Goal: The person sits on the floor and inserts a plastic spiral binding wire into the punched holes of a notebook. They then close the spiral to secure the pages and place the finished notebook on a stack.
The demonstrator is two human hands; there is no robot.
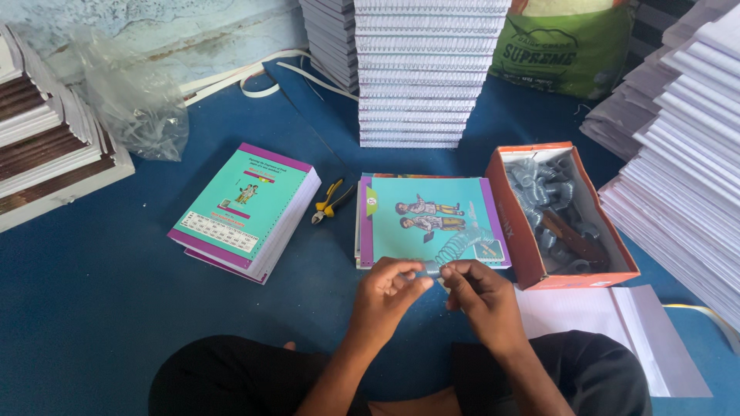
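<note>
Spiral coil (461,245) pinched at its near end by both grips: left hand (389,291) and right hand (479,296) fingertips pressed together on it. Long axis running up-right, away from hands, over teal booklet (432,219). Right hand nearer coil body; orange box (515,212) just right.

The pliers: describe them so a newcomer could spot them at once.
Start at the tall notebook stack and come down to the blue floor. The pliers lie between the two teal books, the only tool with yellow-and-black handles.
</note>
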